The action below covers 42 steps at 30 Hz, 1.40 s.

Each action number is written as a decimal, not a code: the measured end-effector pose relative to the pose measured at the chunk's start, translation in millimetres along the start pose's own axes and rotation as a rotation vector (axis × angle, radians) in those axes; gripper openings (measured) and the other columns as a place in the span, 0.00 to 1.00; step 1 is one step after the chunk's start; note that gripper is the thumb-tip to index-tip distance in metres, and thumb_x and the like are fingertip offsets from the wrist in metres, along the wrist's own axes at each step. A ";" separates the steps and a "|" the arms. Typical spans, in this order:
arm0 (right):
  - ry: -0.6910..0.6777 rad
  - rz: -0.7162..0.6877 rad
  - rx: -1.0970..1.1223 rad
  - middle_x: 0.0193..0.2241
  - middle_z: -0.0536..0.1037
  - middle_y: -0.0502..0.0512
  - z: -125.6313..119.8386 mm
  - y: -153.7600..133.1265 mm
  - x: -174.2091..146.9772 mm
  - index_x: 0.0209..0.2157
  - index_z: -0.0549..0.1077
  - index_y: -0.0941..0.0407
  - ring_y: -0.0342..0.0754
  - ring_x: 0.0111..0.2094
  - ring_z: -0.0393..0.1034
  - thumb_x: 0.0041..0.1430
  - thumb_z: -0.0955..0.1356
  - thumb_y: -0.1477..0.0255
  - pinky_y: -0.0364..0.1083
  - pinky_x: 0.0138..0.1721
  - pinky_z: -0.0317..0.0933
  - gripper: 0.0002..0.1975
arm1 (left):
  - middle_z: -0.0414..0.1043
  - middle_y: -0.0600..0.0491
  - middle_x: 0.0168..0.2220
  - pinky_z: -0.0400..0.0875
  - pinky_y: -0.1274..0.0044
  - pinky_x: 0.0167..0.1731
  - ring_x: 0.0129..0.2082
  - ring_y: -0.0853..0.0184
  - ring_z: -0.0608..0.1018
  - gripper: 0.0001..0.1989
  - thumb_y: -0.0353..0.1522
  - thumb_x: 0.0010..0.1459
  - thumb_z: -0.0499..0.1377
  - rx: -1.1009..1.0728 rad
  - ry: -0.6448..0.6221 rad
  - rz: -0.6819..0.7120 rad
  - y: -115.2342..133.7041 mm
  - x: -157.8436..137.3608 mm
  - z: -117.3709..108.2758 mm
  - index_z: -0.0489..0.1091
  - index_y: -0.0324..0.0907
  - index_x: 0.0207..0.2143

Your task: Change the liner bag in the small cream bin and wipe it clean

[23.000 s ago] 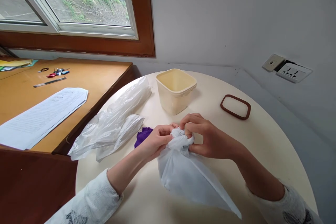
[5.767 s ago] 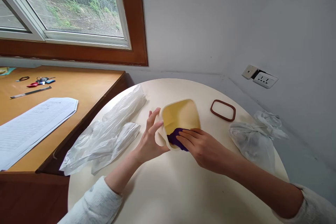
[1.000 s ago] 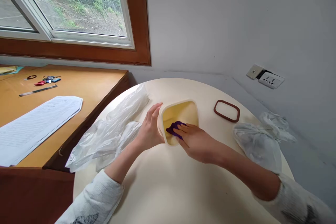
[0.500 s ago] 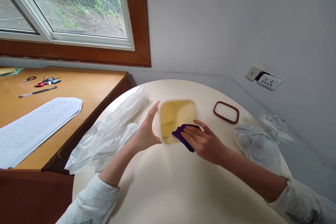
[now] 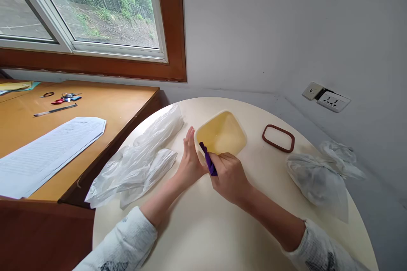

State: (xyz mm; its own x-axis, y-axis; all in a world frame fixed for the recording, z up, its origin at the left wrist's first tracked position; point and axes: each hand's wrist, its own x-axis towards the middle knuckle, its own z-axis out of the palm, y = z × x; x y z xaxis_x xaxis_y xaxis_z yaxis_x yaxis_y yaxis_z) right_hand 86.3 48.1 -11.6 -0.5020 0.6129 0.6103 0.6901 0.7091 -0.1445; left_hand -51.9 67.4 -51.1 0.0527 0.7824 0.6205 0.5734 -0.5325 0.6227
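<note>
A square, pale-yellow translucent plastic container (image 5: pixel 224 133) stands on the table, turned so that one corner faces the window side. My left hand (image 5: pixel 190 159) holds it at its left near side, fingers up along the wall and thumb low near the front. A folded purple cloth (image 5: pixel 208 160) is pinched in my right hand (image 5: pixel 230 176), at the container's near left rim. The cloth's tip reaches over that rim, close to my left palm. My right fingertips are partly hidden behind the hand. Farther right lies a brown rectangular ring (image 5: pixel 278 138), apart from both hands.
A crumpled white plastic bag (image 5: pixel 136 161) lies left on the round cream table (image 5: pixel 203 237). A tied clear bag (image 5: pixel 318 182) sits at the right edge. The wooden desk (image 5: pixel 127 101) holds papers (image 5: pixel 54 156), a pen (image 5: pixel 55 110) and keys (image 5: pixel 67 98). A wall socket (image 5: pixel 333 100) is at right.
The container has turned, so a corner now points away. My right hand has moved left with the purple cloth, from the right near rim to the left near rim.
</note>
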 end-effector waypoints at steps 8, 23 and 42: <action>-0.064 0.102 0.178 0.21 0.72 0.54 -7.1 -9.5 -5.7 0.31 0.66 0.59 0.45 0.23 0.64 0.60 0.59 0.70 0.43 0.26 0.55 0.08 | 0.41 0.39 0.59 0.56 0.58 0.54 0.61 0.52 0.50 0.47 0.31 0.48 0.60 0.162 0.034 0.181 -5.4 5.6 -1.2 0.31 0.47 0.61; -0.859 0.162 0.095 0.29 0.78 0.51 -27.3 17.6 41.9 0.38 0.71 0.51 0.45 0.23 0.69 0.59 0.58 0.70 0.42 0.20 0.55 0.12 | 0.48 0.39 0.56 0.60 0.58 0.51 0.57 0.49 0.58 0.48 0.32 0.44 0.63 0.211 0.048 0.265 -1.4 9.3 -8.0 0.34 0.47 0.60; -0.785 0.145 -0.160 0.23 0.77 0.55 -65.7 19.4 43.2 0.25 0.74 0.54 0.48 0.25 0.71 0.57 0.58 0.72 0.45 0.25 0.59 0.15 | 0.50 0.39 0.57 0.61 0.57 0.50 0.56 0.48 0.59 0.53 0.45 0.42 0.64 0.198 0.042 0.210 -8.4 13.2 -12.6 0.33 0.46 0.61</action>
State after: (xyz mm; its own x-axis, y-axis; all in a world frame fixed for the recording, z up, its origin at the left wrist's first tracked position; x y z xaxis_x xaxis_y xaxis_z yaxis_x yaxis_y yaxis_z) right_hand 112.3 65.5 63.1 -0.5801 0.8027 -0.1385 0.8126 0.5820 -0.0310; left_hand -66.4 78.1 -42.2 0.1555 0.6454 0.7478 0.7020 -0.6048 0.3760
